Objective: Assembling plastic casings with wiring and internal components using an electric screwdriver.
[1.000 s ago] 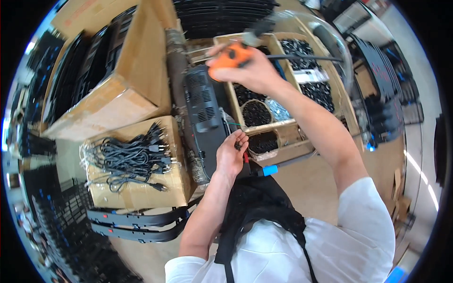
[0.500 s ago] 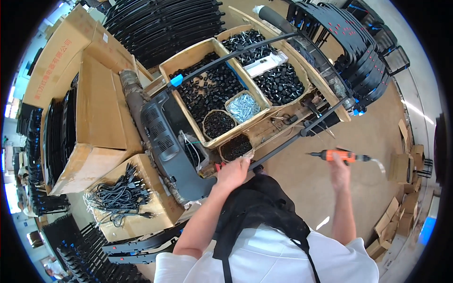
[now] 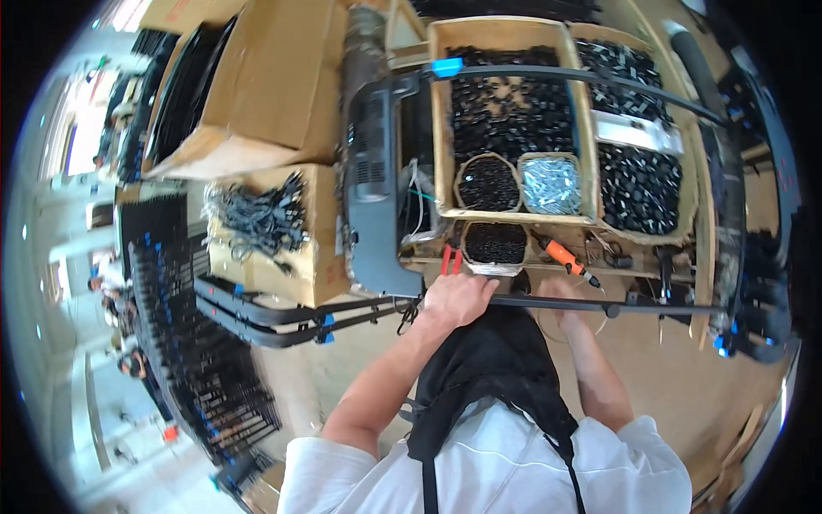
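My left hand (image 3: 460,300) is closed over the near bar of a black frame (image 3: 591,303), beside its grey-black vented panel (image 3: 372,197). Red tool handles (image 3: 451,259), likely of pliers, stick up just beyond the knuckles. Right of them sits a small tray (image 3: 495,268) of tiny black screws. An orange electric screwdriver (image 3: 563,255) lies slanted at the bench's near edge, apart from my fingers. Close below it, by the bar, is my right hand (image 3: 561,295), its fingers smeared by motion.
Wooden trays (image 3: 441,111) hold black knobs, dark screws and a small box of silver screws (image 3: 550,184). Bundled black power cords (image 3: 261,214) lie on a carton (image 3: 321,248) at left. A large cardboard box (image 3: 274,77) stands behind. Stacked black frames (image 3: 193,343) fill the lower left.
The view has turned, so the bench now sits squarely ahead. My right hand has come in from the right to the bar, and the screwdriver it held now lies at the bench edge.
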`<state>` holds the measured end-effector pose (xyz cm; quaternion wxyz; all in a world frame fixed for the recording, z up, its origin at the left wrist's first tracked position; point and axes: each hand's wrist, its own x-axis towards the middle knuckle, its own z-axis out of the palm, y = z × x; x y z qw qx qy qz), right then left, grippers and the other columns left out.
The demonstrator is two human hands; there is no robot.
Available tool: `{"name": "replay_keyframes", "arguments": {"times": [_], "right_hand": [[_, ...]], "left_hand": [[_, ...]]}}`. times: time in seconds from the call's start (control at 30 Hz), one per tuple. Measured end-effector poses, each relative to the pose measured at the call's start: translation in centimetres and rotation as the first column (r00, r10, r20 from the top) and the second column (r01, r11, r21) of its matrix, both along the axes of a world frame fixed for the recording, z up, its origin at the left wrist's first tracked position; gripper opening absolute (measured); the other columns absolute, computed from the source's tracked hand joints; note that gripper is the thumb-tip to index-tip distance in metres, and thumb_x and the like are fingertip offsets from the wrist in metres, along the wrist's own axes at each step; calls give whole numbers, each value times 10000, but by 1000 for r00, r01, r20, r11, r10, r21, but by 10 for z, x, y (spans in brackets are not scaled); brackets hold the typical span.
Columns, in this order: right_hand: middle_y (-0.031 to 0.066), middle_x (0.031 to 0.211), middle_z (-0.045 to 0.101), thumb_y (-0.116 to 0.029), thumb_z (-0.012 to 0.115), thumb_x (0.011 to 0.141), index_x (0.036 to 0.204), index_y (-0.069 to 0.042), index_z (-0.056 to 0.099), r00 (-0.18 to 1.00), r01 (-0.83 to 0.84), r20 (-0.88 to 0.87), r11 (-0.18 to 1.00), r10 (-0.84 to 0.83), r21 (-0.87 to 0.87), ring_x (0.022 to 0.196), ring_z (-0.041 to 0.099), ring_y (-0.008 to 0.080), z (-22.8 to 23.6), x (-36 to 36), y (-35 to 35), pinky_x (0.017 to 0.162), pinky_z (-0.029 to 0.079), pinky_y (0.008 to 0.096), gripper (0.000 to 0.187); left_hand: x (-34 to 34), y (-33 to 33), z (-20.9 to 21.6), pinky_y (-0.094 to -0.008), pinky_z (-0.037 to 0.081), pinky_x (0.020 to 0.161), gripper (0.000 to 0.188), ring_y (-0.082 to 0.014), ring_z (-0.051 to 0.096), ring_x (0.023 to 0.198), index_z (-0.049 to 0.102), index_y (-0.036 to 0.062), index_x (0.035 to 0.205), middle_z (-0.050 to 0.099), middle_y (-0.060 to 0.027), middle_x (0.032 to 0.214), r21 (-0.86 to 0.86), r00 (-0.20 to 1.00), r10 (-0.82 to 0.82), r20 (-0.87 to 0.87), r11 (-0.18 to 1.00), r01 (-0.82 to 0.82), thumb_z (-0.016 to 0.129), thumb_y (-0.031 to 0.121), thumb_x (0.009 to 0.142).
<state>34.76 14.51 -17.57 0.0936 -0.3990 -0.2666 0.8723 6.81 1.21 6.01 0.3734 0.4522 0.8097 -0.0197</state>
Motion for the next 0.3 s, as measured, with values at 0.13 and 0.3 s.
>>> {"name": "replay_keyframes", "arguments": {"times": [0.13,0.3], "right_hand": [[61,917,763,-277,671,989,970,-19,760,456,-880,320,475,830,23,868,714,131,219,-28,24,769,568,307,274],[124,1020,791,-241,656,1019,1038,2,773,582,-744,448,222,679,630,956,746,167,298,-132,147,826,591,336,270]], "left_hand": [[5,-3,12,-516,579,865,393,-363,750,945,766,100,1030,774,-174,943,-14,993,114,-10,993,-114,556,431,1049],[56,-45,31,-372,527,974,198,-230,703,937,738,133,938,727,-19,905,805,983,181,-24,586,-89,823,289,850]]}}
